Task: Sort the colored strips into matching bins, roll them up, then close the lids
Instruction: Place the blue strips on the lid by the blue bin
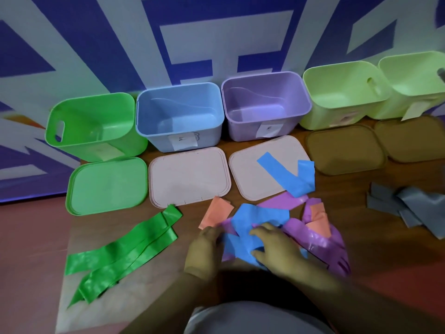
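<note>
Left hand (204, 249) and right hand (277, 247) pinch blue strip (244, 224) by table (168, 273) front edge | blue bin (179, 116) back-left, left hand nearer

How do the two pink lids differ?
The left pink lid has no strip across it; the right pink lid has a blue strip draped over it. The left one sits before the blue bin, the right before the purple bin. Both lie flat, off their bins.

Seemingly a staged demo space: a wooden table (349, 189) with open bins (179, 116) against a blue-lettered printed banner (120, 32).
</note>
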Tool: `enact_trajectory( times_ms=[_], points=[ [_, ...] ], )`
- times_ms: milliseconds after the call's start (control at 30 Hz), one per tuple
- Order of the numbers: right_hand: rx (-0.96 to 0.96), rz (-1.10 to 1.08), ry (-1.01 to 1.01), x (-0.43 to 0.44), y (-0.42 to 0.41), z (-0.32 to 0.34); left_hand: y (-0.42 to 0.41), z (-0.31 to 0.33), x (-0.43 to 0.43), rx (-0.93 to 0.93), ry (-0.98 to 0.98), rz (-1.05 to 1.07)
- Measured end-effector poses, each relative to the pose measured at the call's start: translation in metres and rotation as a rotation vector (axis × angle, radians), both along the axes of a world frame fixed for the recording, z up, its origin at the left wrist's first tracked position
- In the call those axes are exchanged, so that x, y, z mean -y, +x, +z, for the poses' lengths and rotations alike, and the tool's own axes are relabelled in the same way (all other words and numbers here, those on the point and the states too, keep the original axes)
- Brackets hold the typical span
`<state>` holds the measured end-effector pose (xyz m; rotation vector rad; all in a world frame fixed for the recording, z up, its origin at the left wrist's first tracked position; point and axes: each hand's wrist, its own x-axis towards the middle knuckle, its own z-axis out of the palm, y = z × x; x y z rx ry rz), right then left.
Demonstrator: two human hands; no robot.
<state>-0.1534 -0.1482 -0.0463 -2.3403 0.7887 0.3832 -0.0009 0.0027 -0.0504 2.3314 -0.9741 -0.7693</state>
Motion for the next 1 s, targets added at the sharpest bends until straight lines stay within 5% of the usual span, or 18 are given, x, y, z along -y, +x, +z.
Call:
enact_trajectory(
  times_ms=[433, 800, 1000],
  points=[
    [0.317, -0.225, 0.32, -0.001, 0.026, 0.044, 0.028, 0.081, 0.012, -0.233, -0.288, 0.105],
    [0.273, -0.075, 0.465, 0.005, 0.06, 0.079, 0.093, 0.111, -0.005, -0.37, -0.511, 0.462],
    [0.307, -0.092, 0.366, 0.009, 0.1, 0.082, 0.121, 0.106, -0.02, -0.391, -0.481, 0.609]
  ],
)
